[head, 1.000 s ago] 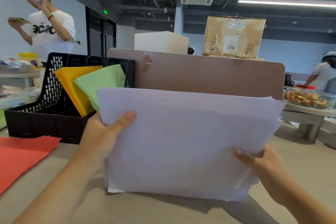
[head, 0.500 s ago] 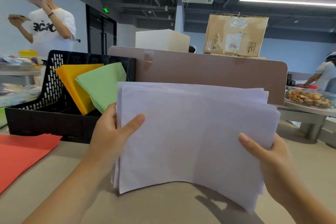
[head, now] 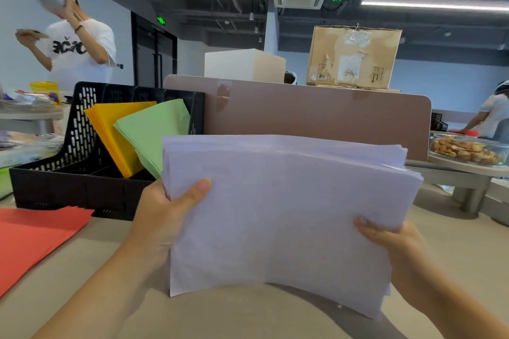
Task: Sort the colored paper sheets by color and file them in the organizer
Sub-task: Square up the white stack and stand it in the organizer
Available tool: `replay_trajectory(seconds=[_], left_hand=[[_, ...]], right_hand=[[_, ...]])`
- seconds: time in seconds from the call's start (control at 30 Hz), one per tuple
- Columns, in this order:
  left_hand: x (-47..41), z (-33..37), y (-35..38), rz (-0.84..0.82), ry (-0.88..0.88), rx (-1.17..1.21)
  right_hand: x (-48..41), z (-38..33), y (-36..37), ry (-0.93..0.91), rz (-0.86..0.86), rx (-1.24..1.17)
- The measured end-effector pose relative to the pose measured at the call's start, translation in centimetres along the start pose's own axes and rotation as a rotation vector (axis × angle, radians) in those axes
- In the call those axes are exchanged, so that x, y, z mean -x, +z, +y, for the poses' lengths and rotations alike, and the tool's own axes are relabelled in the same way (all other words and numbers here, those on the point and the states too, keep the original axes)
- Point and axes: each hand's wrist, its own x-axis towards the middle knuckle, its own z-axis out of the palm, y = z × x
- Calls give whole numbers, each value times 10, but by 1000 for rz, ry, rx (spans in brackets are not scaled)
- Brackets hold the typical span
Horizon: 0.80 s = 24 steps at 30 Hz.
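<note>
I hold a stack of pale lilac paper sheets (head: 281, 209) upright over the beige desk, its bottom edge bowed upward. My left hand (head: 168, 217) grips the stack's left edge, thumb on the front. My right hand (head: 391, 245) grips its right edge from behind and below. A black mesh organizer (head: 55, 184) stands at the left back, holding orange sheets (head: 110, 132) and green sheets (head: 154, 135) in separate slots. Red sheets (head: 30, 239) lie flat on the desk at the far left.
A brown desk divider (head: 316, 113) rises right behind the stack, with a cardboard box (head: 355, 58) and a white box (head: 242, 63) beyond it. A glass bowl of snacks (head: 465, 148) sits on a table at right. A person stands at far left, another at far right.
The stack has shifted from lying tilted toward me to standing more upright and squarer, edges more aligned. My left hand moved right along with it; both hands keep their grip.
</note>
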Motion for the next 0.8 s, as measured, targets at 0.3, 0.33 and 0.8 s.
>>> replay_trajectory(seconds=[0.3,0.33,0.8], left_hand=[[0,5,4,32,18,-21],[2,6,7,46,18,-44],[1,33,7,213,623,-896]], right_hand=[[-1,-2,5,32,93,33],[-1,-2,7,30,100,51],[-2,-43,12,-677,333,985]])
